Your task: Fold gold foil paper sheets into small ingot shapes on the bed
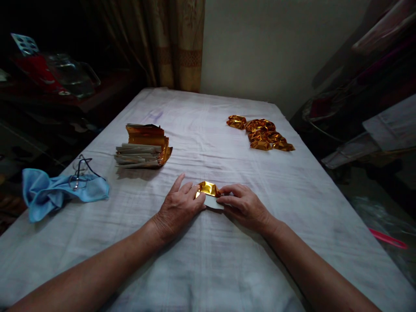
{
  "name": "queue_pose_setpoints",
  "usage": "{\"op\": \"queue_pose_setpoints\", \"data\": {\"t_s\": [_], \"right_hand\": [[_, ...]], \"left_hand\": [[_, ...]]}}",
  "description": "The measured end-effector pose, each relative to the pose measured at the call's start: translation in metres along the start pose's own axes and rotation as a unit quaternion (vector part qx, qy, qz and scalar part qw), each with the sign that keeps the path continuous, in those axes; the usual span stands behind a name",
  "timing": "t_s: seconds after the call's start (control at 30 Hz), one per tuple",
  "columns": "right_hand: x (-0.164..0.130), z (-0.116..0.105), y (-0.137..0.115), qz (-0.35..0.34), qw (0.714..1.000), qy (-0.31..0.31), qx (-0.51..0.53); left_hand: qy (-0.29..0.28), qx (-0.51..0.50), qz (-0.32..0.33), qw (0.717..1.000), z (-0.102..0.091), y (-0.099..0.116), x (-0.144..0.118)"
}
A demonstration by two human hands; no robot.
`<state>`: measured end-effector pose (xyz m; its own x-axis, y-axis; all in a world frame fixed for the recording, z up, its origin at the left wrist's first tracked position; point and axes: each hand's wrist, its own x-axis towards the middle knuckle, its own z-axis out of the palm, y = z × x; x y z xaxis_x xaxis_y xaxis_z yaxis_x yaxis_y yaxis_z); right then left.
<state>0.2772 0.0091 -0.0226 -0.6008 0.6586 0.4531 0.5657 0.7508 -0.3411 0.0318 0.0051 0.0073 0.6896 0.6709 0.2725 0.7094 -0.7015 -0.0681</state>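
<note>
Between my two hands, low over the white cloth (195, 260), is a partly folded sheet of gold foil paper (208, 188); its pale back shows along the near edge. My left hand (182, 201) grips its left end with thumb and fingers, the index finger stretched away from it. At the right end, my right hand (242, 203) pinches the paper between thumb and fingertips. Farther left stands a stack of gold foil sheets (139, 154), pale backs showing. Toward the far right lies a heap of folded gold foil pieces (261, 132).
A blue cloth (45, 190) with eyeglasses (78, 177) on it lies at the left edge. Beyond that side, a glass jug (73, 76) stands on a dark cabinet. A curtain (175, 43) and a wall (253, 47) close off the far end. Clothes hang at right.
</note>
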Motion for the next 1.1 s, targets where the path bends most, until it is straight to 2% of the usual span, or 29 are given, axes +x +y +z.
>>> {"op": "queue_pose_setpoints", "data": {"t_s": [0.23, 0.47, 0.73, 1.1], "right_hand": [[0.004, 0.008, 0.001, 0.037, 0.999, 0.017, 0.028], [0.008, 0.012, 0.0, 0.1, 0.994, 0.02, 0.045], [0.007, 0.014, 0.001, 0.082, 0.994, 0.043, 0.054], [0.008, 0.016, -0.005, 0.111, 0.992, 0.047, 0.032]], "left_hand": [[-0.024, -0.031, -0.036, 0.999, -0.004, 0.004, -0.005], [-0.03, -0.002, -0.092, 0.995, -0.003, 0.018, 0.012], [-0.011, 0.006, -0.1, 0.995, -0.001, 0.022, 0.014], [-0.014, -0.025, -0.11, 0.993, -0.001, 0.022, 0.015]]}}
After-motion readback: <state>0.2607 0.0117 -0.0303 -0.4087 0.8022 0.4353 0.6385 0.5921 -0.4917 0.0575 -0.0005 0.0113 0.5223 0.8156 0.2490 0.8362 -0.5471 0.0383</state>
